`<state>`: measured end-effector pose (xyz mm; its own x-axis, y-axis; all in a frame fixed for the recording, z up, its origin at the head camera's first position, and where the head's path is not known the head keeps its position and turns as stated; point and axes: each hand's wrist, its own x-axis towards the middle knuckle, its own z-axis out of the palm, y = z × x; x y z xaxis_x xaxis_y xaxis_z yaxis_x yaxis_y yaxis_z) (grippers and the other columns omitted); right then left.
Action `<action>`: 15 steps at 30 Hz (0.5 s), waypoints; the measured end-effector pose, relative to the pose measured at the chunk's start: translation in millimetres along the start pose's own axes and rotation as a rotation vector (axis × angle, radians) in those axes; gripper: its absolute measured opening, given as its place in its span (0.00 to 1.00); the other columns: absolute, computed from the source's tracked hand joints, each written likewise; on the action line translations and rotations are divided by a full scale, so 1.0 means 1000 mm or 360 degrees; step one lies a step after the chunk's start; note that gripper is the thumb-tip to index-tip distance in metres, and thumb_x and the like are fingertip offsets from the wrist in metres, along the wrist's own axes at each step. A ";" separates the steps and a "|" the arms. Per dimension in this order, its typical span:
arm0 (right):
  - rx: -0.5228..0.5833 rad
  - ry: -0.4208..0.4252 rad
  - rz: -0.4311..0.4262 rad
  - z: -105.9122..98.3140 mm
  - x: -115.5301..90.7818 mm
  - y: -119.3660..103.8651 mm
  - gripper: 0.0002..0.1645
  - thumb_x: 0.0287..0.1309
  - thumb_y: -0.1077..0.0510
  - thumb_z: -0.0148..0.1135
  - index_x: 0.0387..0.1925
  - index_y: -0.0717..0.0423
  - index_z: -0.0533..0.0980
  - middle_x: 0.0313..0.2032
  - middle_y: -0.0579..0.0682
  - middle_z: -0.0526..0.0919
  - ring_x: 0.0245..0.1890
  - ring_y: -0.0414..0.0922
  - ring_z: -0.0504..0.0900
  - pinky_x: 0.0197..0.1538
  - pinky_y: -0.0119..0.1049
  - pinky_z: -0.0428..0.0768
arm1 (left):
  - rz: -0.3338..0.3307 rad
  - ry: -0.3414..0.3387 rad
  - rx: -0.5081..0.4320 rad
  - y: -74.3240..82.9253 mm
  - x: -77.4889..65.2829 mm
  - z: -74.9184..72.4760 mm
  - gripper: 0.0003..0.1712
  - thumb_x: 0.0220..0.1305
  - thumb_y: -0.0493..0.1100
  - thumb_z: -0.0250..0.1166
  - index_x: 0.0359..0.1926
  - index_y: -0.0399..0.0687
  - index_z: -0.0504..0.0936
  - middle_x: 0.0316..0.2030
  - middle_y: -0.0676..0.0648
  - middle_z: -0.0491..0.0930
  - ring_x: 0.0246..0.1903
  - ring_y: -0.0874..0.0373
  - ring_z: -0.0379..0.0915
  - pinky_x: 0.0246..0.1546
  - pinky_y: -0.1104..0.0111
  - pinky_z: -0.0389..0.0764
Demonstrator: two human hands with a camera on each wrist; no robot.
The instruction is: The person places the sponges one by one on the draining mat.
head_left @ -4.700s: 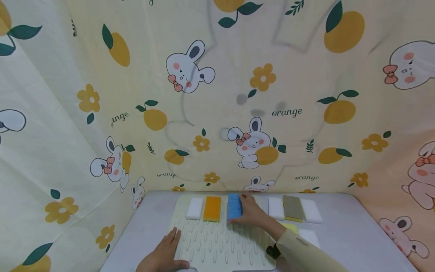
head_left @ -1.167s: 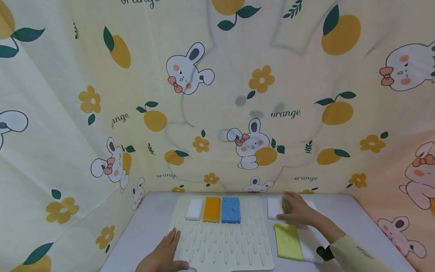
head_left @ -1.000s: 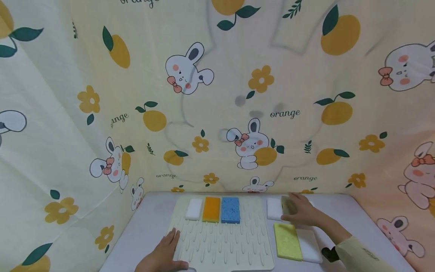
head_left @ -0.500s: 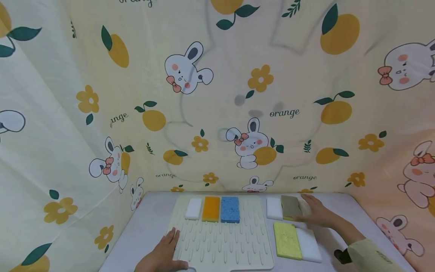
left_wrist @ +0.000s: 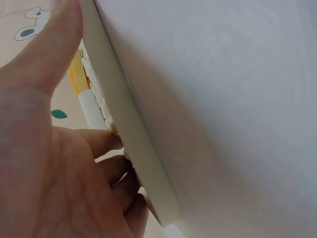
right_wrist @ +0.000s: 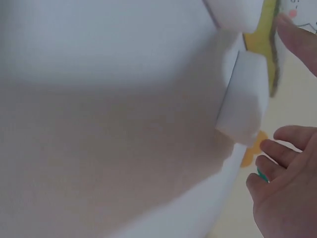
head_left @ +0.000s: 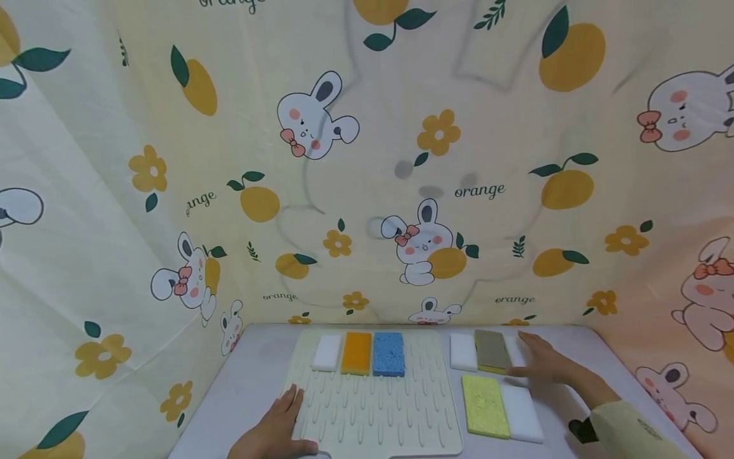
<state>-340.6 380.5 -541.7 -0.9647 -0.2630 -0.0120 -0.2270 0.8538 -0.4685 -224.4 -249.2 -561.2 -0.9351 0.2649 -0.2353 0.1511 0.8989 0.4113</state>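
Observation:
My left hand rests with straight fingers on the left edge of a cream ridged board. In the left wrist view its fingers lie along the board's edge. A white sponge, an orange sponge and a blue sponge lie side by side at the board's far end. To the right, my right hand is spread over a white block, partly hiding it, beside a grey-topped yellow sponge. The right wrist view has this white block between thumb and fingers, not gripped.
Another white block lies left of the grey-topped sponge. Nearer, a yellow-green sponge touches a white block. All stand on a white table, with a patterned curtain close behind.
The blue sponge, earlier held by my right hand, now lies on the board. The right hand then held the grey-topped sponge, let it lie flat and moved right. The left hand stayed put.

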 end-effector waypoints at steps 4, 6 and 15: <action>-0.0028 -0.0019 0.0013 0.002 0.004 0.009 0.73 0.54 0.37 0.83 0.74 0.85 0.52 0.72 0.88 0.55 0.71 0.84 0.56 0.71 0.79 0.62 | 0.0017 0.0000 -0.0014 -0.002 0.001 0.002 0.71 0.54 0.69 0.80 0.81 0.27 0.58 0.82 0.26 0.52 0.80 0.29 0.51 0.78 0.34 0.55; -0.0040 -0.0033 0.0027 0.003 0.006 0.013 0.74 0.53 0.37 0.83 0.74 0.85 0.52 0.72 0.88 0.55 0.71 0.84 0.56 0.71 0.78 0.61 | 0.0025 0.0004 -0.0016 -0.003 0.001 0.002 0.71 0.54 0.69 0.80 0.81 0.27 0.58 0.82 0.26 0.52 0.80 0.29 0.51 0.78 0.33 0.55; -0.0021 -0.0092 0.0158 0.004 0.015 0.018 0.81 0.47 0.32 0.84 0.76 0.83 0.50 0.73 0.86 0.52 0.73 0.83 0.53 0.73 0.78 0.58 | 0.0023 0.0011 -0.0009 -0.005 0.004 0.003 0.71 0.54 0.69 0.80 0.81 0.28 0.58 0.82 0.27 0.52 0.80 0.30 0.51 0.78 0.34 0.54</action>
<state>-358.8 390.5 -553.7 -0.9734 -0.2018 -0.1088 -0.1326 0.8828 -0.4507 -227.6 -251.9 -566.6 -0.9350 0.2756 -0.2234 0.1629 0.8929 0.4198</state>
